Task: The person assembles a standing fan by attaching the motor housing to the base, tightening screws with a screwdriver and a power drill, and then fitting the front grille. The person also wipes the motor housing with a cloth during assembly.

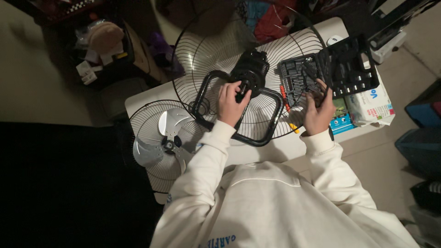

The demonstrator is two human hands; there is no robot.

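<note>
left hand (231, 102) pinching motor shaft (242, 90) at rear grille (206, 50) centre | right hand (317, 112) curled in open tool case (321, 73), grip unclear | risk: unsteadied motor (250, 69) may tip, loose blade (161, 138) at table (285, 147) edge

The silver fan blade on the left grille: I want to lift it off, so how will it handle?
The fan blade is probably light and fairly stiff, given its thin metallic-looking vanes. It lies loose on the domed wire grille, so a push may slide or spin it.

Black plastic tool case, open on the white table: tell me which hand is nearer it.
Right. The right hand reaches into the black plastic tool case; the left hand grips the black fan motor, apart from it.
</note>
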